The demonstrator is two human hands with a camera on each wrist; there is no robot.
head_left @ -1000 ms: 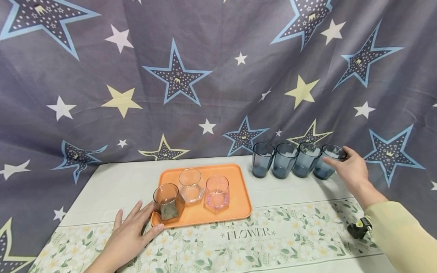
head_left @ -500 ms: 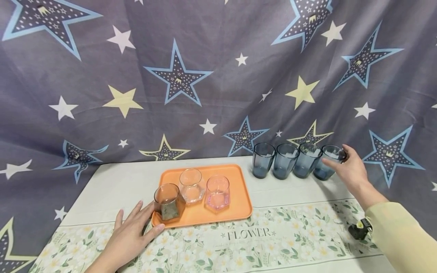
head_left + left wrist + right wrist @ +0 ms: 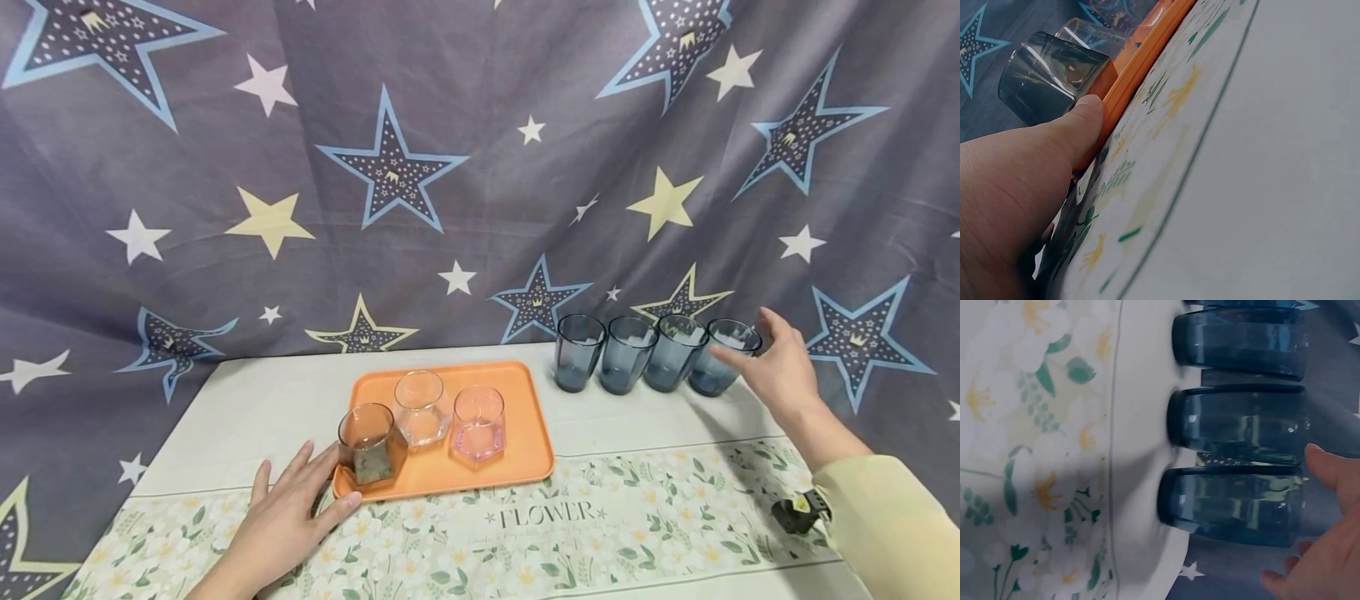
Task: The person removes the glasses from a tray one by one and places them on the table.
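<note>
My left hand (image 3: pixel 288 512) lies at the left front corner of an orange tray (image 3: pixel 525 425), fingers spread and the thumb against the rim. On that tray stand a smoky brown glass (image 3: pixel 372 454), a clear glass (image 3: pixel 420 408) and a pink-tinted glass (image 3: pixel 477 425). The left wrist view shows the thumb (image 3: pixel 1090 109) just below the brown glass. At the back right, my right hand (image 3: pixel 786 375) is beside the last blue glass (image 3: pixel 714 371) of a row, thumb and fingers parted around its rim. In the right wrist view the fingertips sit close by that glass's mouth.
Other upright blue glasses (image 3: pixel 577 358) line up to the left of the last one, close together. A floral runner (image 3: pixel 600 533) crosses the white-covered table (image 3: pixel 270 392). Right behind the table hangs a grey curtain (image 3: pixel 465 217) with stars.
My right hand has shifted slightly right, and its fingers have spread away from the last blue glass. The glasses and my left hand stay where they were.
</note>
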